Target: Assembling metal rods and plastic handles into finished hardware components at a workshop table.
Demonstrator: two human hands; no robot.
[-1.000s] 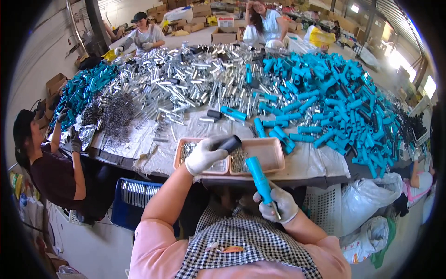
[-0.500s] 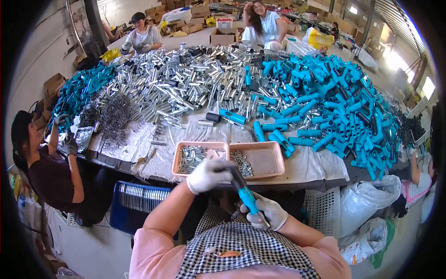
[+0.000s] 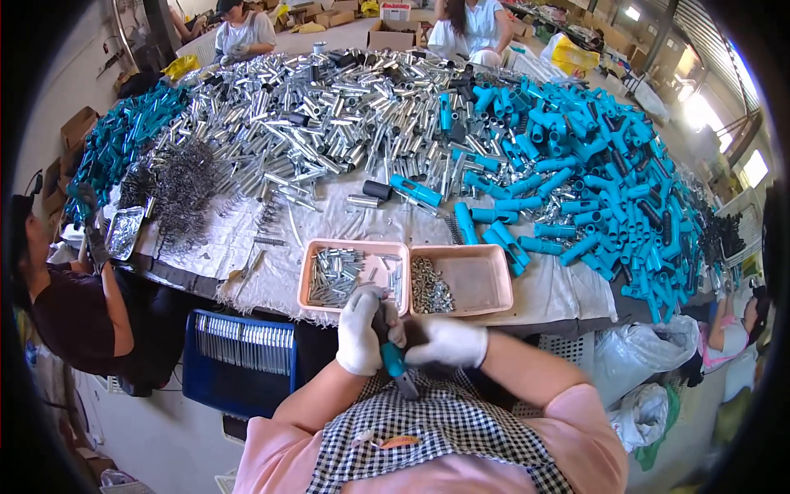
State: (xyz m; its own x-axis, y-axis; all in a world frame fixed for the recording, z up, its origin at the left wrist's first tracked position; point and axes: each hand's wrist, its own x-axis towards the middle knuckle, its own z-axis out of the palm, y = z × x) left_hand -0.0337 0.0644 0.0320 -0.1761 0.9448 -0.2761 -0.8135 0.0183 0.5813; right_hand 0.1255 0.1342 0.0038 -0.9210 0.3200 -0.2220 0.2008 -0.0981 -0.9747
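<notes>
Your left hand (image 3: 360,333) and right hand (image 3: 448,342), both gloved, have their fingers clenched on one teal handle (image 3: 393,359), held together just below the pink tray (image 3: 352,278) at the counter (image 3: 271,239) edge.

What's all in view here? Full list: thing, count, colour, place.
metal tubes: large heap, silver, across the table's middle and far side
blue handles: large heap, right half of the table
teal handles: smaller heap, far left
springs: tangled pile, grey, left of the table
pink trays: two, side by side at the near edge; left holds small metal tubes, right holds small metal bits
blue crate: one, below the table, left
cardboard boxes: several, brown, far end
white sacks: two, lower right
other people: four, around the table
tool: one, blue grip, held in both hands
left hand: white glove, gripping the tool
right hand: white glove, on the tool
</notes>
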